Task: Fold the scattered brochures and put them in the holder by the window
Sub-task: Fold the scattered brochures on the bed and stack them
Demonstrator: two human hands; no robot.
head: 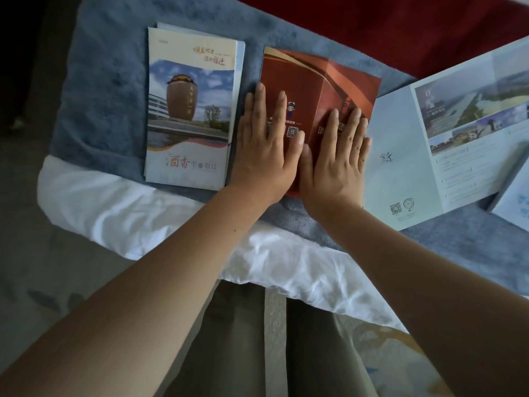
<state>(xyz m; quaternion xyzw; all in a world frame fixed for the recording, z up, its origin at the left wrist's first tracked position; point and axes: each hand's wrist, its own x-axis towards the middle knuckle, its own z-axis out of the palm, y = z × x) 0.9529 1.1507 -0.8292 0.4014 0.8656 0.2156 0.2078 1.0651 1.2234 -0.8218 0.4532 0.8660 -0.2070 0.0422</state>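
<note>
A red-orange brochure lies on the blue blanket, partly folded with a crease down its middle. My left hand rests flat on its left half, fingers spread. My right hand presses flat on its right half, thumbs nearly touching. To the left lies a folded brochure with a big brown jar on its cover. To the right an unfolded pale blue brochure with landscape photos lies open. The holder is not in view.
The blue blanket covers a bed with a white sheet along the near edge. A red cover lies at the back. Another pale paper pokes in at the right edge. My legs stand against the bed.
</note>
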